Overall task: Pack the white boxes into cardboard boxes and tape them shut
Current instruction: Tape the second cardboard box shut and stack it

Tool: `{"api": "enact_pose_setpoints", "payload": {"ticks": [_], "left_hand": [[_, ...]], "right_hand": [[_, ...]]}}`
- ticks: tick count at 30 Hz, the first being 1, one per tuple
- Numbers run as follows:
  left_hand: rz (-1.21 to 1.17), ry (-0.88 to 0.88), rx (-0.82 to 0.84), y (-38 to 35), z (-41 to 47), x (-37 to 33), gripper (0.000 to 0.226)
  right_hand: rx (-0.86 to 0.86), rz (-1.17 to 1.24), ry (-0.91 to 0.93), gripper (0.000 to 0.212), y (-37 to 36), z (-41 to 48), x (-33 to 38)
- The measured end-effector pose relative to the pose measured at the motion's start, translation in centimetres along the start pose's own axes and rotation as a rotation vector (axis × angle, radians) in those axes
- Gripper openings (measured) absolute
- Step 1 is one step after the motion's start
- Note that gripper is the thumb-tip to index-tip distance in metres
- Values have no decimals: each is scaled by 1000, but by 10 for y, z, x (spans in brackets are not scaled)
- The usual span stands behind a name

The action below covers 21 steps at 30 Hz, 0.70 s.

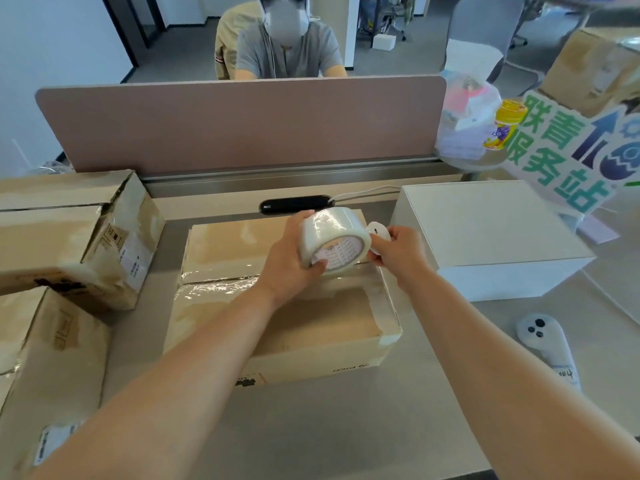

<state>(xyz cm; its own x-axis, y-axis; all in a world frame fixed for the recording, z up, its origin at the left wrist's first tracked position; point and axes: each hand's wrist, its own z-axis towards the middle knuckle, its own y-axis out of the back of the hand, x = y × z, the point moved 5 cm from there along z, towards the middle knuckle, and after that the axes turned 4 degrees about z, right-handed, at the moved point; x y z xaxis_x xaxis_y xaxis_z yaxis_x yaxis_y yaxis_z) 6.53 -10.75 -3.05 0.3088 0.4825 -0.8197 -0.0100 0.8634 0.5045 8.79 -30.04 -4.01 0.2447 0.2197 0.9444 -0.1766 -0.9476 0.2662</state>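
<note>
A closed cardboard box (304, 327) lies on the desk in front of me, with clear tape along its middle seam at the left. My left hand (291, 258) holds a roll of clear tape (334, 239) above the box's far half. My right hand (398, 252) touches the roll's right edge and pinches a small white round object (377, 232); what it is I cannot tell. A white box (491, 237) stands on the desk to the right of the cardboard box.
Taped cardboard boxes (65, 237) are stacked at the left. A white controller (547, 344) lies at the right front. A pink divider (242, 123) runs across the back, with a person seated behind it. A plastic bag (464, 119) and a green sign (568, 150) stand at the back right.
</note>
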Motion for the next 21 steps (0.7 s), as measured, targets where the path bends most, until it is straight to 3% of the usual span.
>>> {"api": "enact_pose_setpoints", "payload": {"ticks": [4, 9, 11, 14, 16, 19, 21], "left_hand": [[240, 40, -52, 8, 2, -14, 60], [622, -174, -154, 34, 8, -28, 63], [562, -169, -85, 30, 8, -19, 67], [194, -95, 57, 8, -3, -8, 72], [54, -23, 11, 3, -8, -4, 66], [192, 24, -80, 8, -6, -11, 58], [373, -39, -137, 18, -4, -18, 57]], "right_hand": [[-84, -84, 28, 9, 8, -4, -2], [-136, -82, 9, 13, 28, -2, -14], [-143, -97, 4, 11, 30, 2, -18], [-150, -107, -43, 18, 30, 5, -30], [-131, -101, -40, 16, 29, 6, -36], [-145, -141, -42, 16, 32, 8, -42], [-178, -145, -74, 24, 40, 11, -47]]}}
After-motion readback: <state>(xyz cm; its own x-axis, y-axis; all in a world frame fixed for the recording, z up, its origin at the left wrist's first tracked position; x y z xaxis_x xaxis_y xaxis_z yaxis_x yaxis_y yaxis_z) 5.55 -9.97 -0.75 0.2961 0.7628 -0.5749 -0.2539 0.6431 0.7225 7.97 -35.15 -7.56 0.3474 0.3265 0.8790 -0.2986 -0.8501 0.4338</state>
